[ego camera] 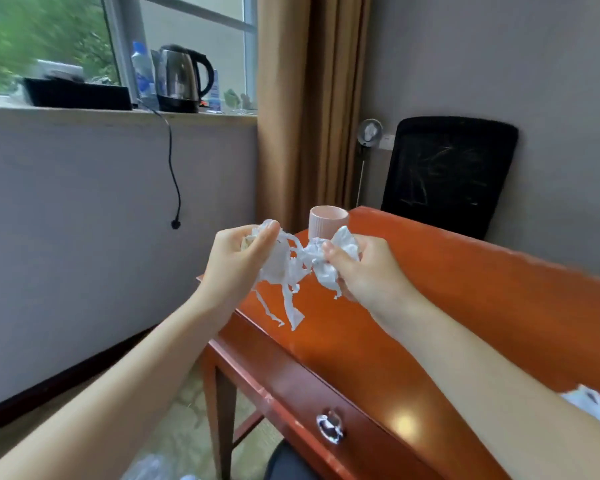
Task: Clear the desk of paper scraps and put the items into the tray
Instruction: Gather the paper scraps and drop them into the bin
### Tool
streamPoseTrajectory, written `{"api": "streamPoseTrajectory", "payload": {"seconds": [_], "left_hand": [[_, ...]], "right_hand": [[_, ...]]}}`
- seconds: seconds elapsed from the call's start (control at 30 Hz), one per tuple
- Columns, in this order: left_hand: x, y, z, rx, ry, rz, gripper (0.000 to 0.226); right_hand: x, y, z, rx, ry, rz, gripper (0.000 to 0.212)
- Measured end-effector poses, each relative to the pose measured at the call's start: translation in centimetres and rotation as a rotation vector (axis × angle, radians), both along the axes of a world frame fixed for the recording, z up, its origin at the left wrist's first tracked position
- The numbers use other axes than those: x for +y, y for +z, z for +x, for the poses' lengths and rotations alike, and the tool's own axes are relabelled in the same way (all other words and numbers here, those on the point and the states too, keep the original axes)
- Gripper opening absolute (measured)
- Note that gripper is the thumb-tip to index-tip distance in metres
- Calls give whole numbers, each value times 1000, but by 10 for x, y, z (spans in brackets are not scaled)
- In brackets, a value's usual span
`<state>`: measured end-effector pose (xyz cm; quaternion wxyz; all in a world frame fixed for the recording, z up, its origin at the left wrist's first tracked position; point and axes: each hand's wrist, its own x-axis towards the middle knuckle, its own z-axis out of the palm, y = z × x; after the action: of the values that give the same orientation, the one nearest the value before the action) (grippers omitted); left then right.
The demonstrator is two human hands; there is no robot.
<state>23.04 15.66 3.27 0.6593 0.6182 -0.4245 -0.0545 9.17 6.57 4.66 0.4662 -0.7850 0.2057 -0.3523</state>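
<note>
Both my hands are raised above the left end of the orange wooden desk (465, 306). My left hand (236, 258) grips a bunch of white paper scraps (281, 271), with torn strips dangling below it. My right hand (368, 268) grips a crumpled white wad (329, 261) that touches the left bunch. A pink ribbed cup (327, 221) stands on the desk's far left corner, just behind my hands. More white paper (591, 405) lies on the desk at the right edge of view, partly hidden by my right forearm. No tray on the desk is in sight.
A black chair (447, 174) stands behind the desk against the wall. The windowsill holds a kettle (181, 77), a water bottle (142, 71) and a black tray-like box (80, 93). The desk drawer has a chrome knob (330, 426). A curtain (309, 109) hangs behind the cup.
</note>
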Motion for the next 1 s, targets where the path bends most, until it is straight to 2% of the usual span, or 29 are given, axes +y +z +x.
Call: {"api": "streamPoseTrajectory", "payload": {"seconds": [0.13,0.23,0.37,0.57,0.83,1.0], "left_hand": [[61,-32,41,93,77,4,55],[102,-62,59,115,176,58,54],[148,-101,77,179,263,134,45],[201,-175,104,258,371,230,48],[234,-285,130,437,448,378,45],[239,-338,144,547,542,443,45]], "right_hand": [[40,-21,50,59,154,5,30],[71,-47,84,179,259,-21,31],[109,-88,120,275,383,-31,33],[151,-157,160,432,498,66,36],[184,-249,207,660,548,253,42],[193,-303,232,811,494,384,33]]}}
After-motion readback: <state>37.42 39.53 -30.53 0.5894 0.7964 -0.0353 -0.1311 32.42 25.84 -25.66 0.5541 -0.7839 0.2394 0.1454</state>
